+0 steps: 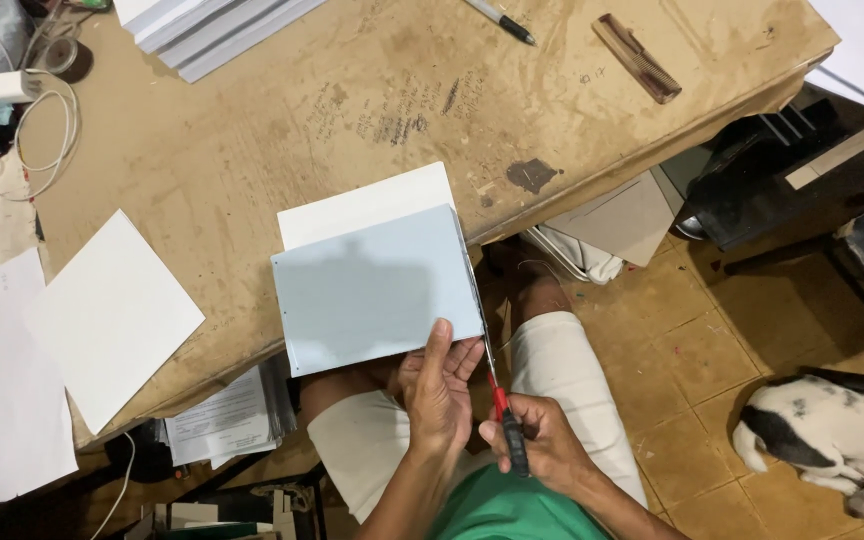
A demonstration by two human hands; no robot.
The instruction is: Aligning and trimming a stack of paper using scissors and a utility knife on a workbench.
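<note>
My left hand (439, 388) pinches the near edge of a pale blue-grey booklet (372, 290), which lies partly over the edge of a brown cardboard-covered table (352, 110). A white sheet (367, 205) sticks out behind the booklet. My right hand (540, 440) grips scissors (497, 395) with red and black handles, their blades running up along the booklet's right edge.
A white sheet (107, 310) lies at the table's left, a paper stack (207, 30) at the top, with a pen (500, 20) and a comb (637, 58). White cables (32, 120) sit far left. A black-and-white dog (832, 430) lies on the tiled floor at right.
</note>
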